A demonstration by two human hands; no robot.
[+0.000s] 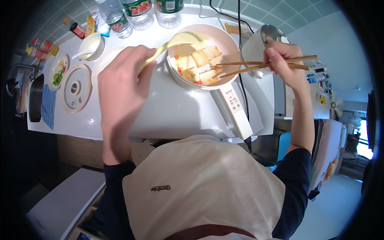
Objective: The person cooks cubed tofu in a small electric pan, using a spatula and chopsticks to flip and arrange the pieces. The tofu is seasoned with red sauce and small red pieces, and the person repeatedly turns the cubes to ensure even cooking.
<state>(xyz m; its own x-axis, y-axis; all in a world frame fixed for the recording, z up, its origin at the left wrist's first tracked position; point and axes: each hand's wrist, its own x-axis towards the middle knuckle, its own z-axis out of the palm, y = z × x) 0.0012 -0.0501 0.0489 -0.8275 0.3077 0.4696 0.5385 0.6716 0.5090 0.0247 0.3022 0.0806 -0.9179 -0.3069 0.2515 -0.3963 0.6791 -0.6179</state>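
My left hand (124, 81) grips a pale yellow spatula (172, 40), whose head reaches over the upper left part of a white electric frying pan (232, 52). Wooden chopsticks (249, 67) are in my right hand (282, 61), with their tips low over the pan's right side. Browned slabs of what looks like tofu (200, 58) lie close together in the pan, with red chilli pieces (198, 82) among them. The pan's handle (237, 114) carries a control panel and points towards me. Whether the chopstick tips touch the food, I cannot tell.
Left of the pan are an empty-looking white plate (97, 64), a bowl with a spoon (91, 45), a glass lid (76, 88) and a plate of chopped greens (57, 76). Large water bottles (138, 15) line the back. A white pot (255, 51) and black cable (244, 96) are at the right.
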